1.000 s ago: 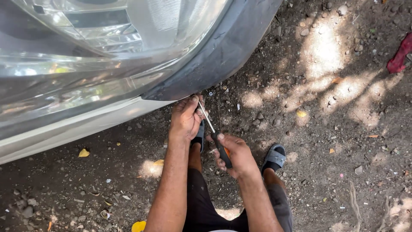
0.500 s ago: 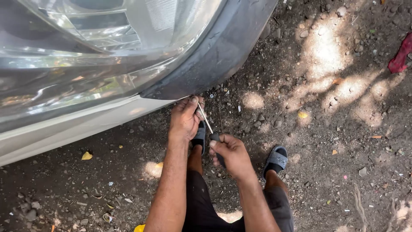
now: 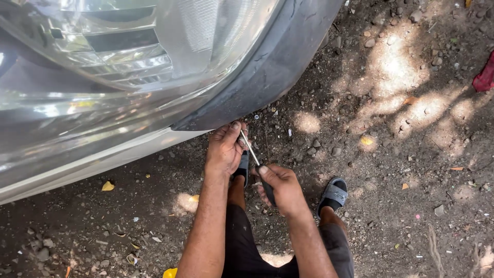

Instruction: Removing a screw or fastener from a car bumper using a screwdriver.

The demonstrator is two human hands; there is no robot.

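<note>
we are gripping the dark handle of a slim metal-shafted screwdriver [image 3: 256, 162] in our right hand [image 3: 280, 188], fingers closed around it. the shaft is angling up toward the lower edge of the dark grey plastic bumper trim [image 3: 278, 67]. our left hand [image 3: 225, 149] is pinching the shaft tip just below that edge. we are standing in black sandals [image 3: 334, 193] on the gravelly dirt ground [image 3: 401, 154], beside the silver car body [image 3: 77, 139].

A grey sandal [image 3: 335, 194] stands on stony dirt ground [image 3: 401, 154]. Yellow leaves [image 3: 107, 186] lie scattered. A red cloth [image 3: 484, 77] sits at the right edge.
</note>
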